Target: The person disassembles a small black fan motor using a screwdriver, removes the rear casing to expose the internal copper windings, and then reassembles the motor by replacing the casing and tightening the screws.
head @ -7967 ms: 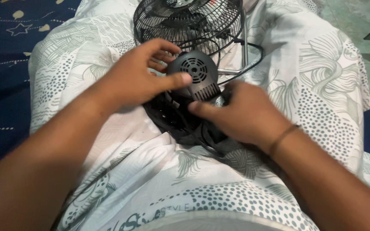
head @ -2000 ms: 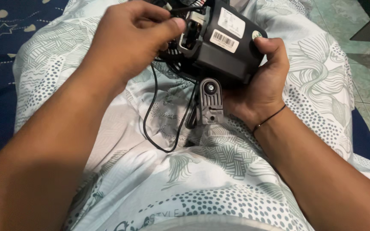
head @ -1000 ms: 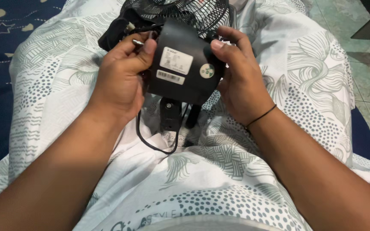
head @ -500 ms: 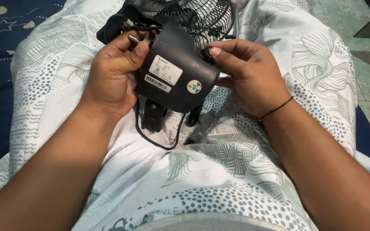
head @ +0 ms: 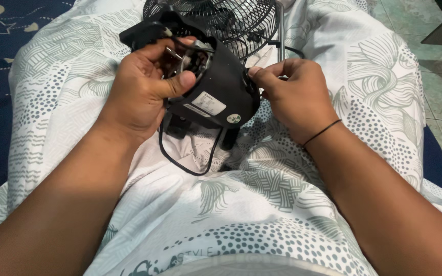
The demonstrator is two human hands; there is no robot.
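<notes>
Both hands hold a small black electric fan over a white bedsheet (head: 395, 97) printed with grey leaves and dots. The left hand (head: 141, 94) is closed around the fan's black motor housing (head: 221, 92), thumb pressed across its open side where wires and metal parts show, fingers curled behind it. The right hand (head: 295, 94) is loosely curled, its fingertips (head: 256, 73) touching the housing's right edge; whether it actually grips is unclear.

Compared with half a second earlier, the housing has turned: its label side, which faced the camera squarely, now tilts downward and to the right, and the open, wired side has come round under the left thumb. The right hand has slid from the housing's front to its edge.

Between the two hands sits the housing, raised just above the sheet. The round wire fan guard (head: 221, 20) lies just beyond it, at the top of the view. A black power cord (head: 185, 161) loops down from the housing onto the sheet, below the left hand. A thin black band (head: 321, 132) circles the right wrist.
</notes>
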